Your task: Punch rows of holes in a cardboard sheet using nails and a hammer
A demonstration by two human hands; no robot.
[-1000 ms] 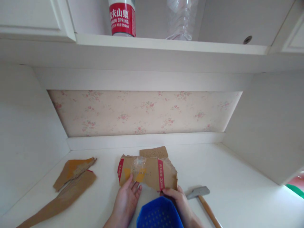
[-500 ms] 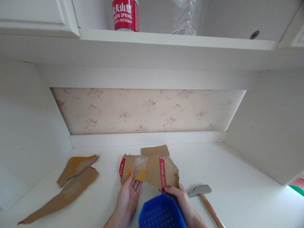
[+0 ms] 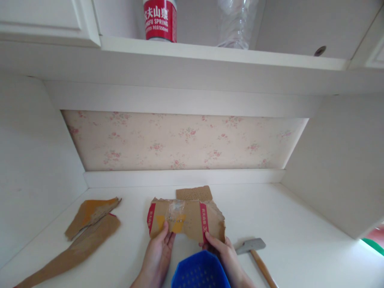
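Observation:
A torn piece of cardboard [image 3: 189, 218] with red printed bands, orange patches and clear tape is held up over the white tabletop. My left hand [image 3: 158, 250] grips its lower left edge, thumb in front and fingers behind. At the lower right edge, my right hand [image 3: 223, 253] pinches it, the thumb beside the red band. Close in front of that hand is a blue perforated basket [image 3: 200, 272], cut off by the bottom of the view. Behind the held piece shows a smaller cardboard strip [image 3: 195, 193] covered in small holes.
Right of my right hand lies a hammer-like tool [image 3: 255, 250] with a grey head and wooden handle. Torn cardboard scraps [image 3: 78, 248] lie at the left. Overhead, a shelf [image 3: 192, 54] carries a red-labelled bottle [image 3: 160, 20] and a clear plastic bottle [image 3: 235, 24].
The cardboard sits slightly lower and further left, and both hands have shifted with it. The whole view has moved a little too. Both hands keep hold of the piece.

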